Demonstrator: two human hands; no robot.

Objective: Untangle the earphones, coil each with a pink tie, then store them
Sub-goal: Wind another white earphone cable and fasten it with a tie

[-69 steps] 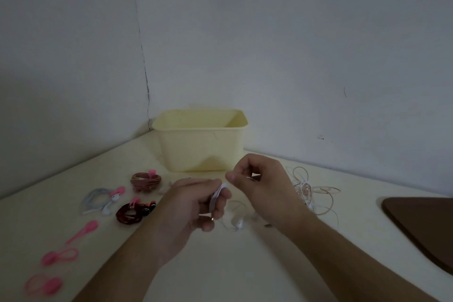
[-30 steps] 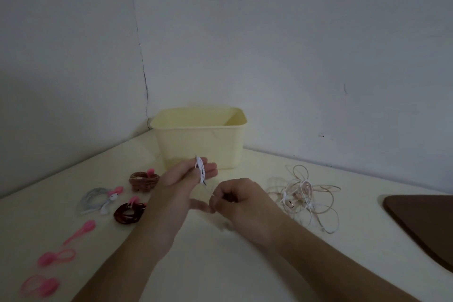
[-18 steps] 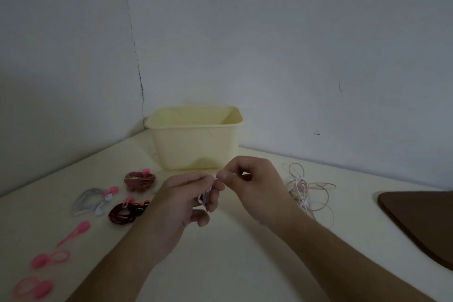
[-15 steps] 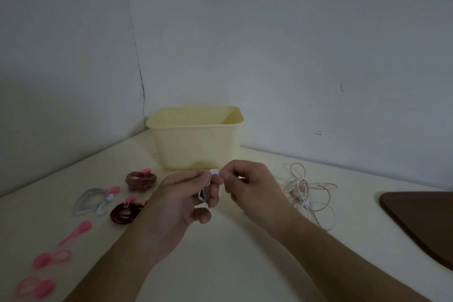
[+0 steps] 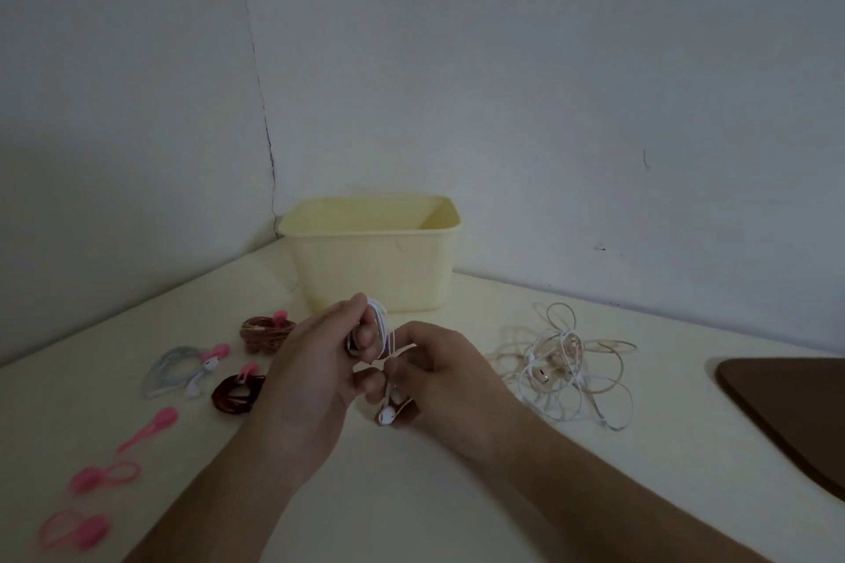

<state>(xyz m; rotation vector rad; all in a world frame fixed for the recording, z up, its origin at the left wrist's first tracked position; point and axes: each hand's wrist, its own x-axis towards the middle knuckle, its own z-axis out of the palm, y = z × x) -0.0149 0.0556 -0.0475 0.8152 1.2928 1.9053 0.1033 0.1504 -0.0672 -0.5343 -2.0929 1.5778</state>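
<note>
Both your hands hold one white earphone: left fingers (image 5: 366, 336) wrapped in its coil (image 5: 380, 325), right fingers (image 5: 411, 373) pinching the cord beside an earbud (image 5: 386, 415).

White earphones (image 5: 382, 325) between both hands

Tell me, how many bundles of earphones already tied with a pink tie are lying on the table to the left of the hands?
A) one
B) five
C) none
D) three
D: three tied bundles lie left of the left hand: a pale grey-white coil, a brown coil and a dark red coil, each with a pink tie on it.
</note>
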